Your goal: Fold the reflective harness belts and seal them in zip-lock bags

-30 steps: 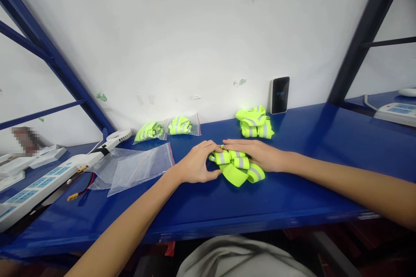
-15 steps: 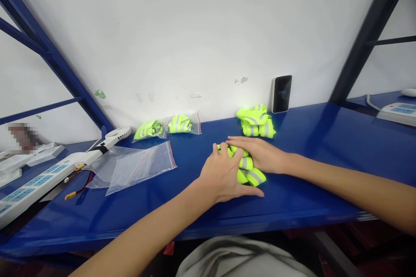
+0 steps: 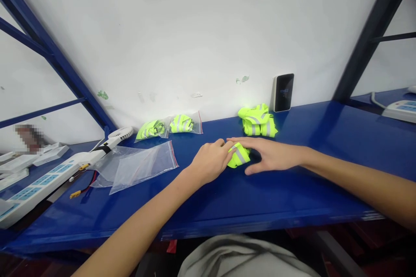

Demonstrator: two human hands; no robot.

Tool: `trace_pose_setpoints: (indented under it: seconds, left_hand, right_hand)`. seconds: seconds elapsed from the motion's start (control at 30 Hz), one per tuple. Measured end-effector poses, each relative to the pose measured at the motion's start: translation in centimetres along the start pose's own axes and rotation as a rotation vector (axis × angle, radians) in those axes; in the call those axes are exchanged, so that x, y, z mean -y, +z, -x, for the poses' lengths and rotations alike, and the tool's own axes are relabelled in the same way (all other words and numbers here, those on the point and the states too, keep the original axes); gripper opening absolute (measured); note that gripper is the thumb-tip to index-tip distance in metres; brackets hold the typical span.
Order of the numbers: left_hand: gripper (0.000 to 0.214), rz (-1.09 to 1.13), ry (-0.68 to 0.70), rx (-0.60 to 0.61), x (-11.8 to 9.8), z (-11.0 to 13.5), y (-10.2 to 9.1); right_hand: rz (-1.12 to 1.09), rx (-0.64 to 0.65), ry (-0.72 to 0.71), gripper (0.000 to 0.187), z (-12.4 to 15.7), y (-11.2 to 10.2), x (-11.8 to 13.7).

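Item: folded fluorescent-yellow reflective band [image 3: 238,156], grey stripe showing, lying mid-front on the blue steel shelf [image 3: 292,199].
Left hand [image 3: 210,161]: curled narrow, fingertips against the band's left side.
Right hand [image 3: 273,156]: spread wide, fingers across the band's far side, thumb just beside it.
Nearby: folded reflective bundle [image 3: 258,124] behind; clear zip bag [image 3: 143,169] to the left; filled zip bag [image 3: 182,124] by the white wall [image 3: 162,39].
Room: shelf runs on rightward; front edge lies below the hands.
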State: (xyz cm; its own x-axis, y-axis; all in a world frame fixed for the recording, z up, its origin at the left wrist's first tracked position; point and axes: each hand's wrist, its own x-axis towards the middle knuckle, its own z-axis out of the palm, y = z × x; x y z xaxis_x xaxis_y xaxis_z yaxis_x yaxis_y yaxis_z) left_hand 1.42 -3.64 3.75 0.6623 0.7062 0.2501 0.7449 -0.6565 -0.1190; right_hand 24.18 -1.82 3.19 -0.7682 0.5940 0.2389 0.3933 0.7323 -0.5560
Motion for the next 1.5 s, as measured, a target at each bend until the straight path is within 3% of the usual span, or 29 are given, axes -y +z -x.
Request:
trace_pose_setpoints:
  seconds: [0.13,0.3,0.4,0.63,0.73,0.87,1.1,1.23,1.37,1.5]
  left_hand:
    - [0.043,0.085,0.051,-0.057,1.3,-0.6,0.3]
    - [0.037,0.269,0.139,-0.144,2.4,-0.9,0.7]
    - [0.039,0.345,0.120,-0.162,2.5,-1.0,0.9]
    - [0.043,0.622,0.047,-0.068,2.5,-1.2,1.9]
    - [0.041,0.670,0.025,-0.039,2.5,-1.1,2.4]
    - [0.041,0.717,0.046,-0.003,2.5,-1.0,2.5]
    - [0.038,0.516,0.062,-0.204,2.6,-0.5,2.4]
    - [0.036,0.275,0.067,-0.301,2.4,-0.3,2.6]
    - [0.032,0.037,0.155,-0.379,2.0,-0.1,2.9]
    - [0.020,0.089,0.207,-0.534,2.0,0.0,3.5]
  right_hand:
    - [0.077,-0.128,-0.006,0.047,-1.0,1.6,-0.1]
    - [0.092,-0.155,0.018,0.054,-1.2,1.7,0.3]
    - [0.091,-0.145,-0.019,0.056,-1.0,1.7,0.1]
    - [0.164,-0.153,-0.023,0.044,-0.8,1.7,-0.8]
    - [0.151,-0.223,0.015,0.035,-1.0,2.0,-0.7]
    - [0.157,-0.324,0.049,0.045,-1.1,2.9,-0.8]
    - [0.052,-0.350,-0.026,0.079,-1.1,2.5,0.2]
    - [-0.192,-0.340,0.105,0.101,-1.4,1.5,0.7]
    - [-0.264,-0.248,0.212,0.093,-1.8,1.2,0.9]
    - [-0.398,-0.301,0.157,0.069,-2.0,1.5,1.1]
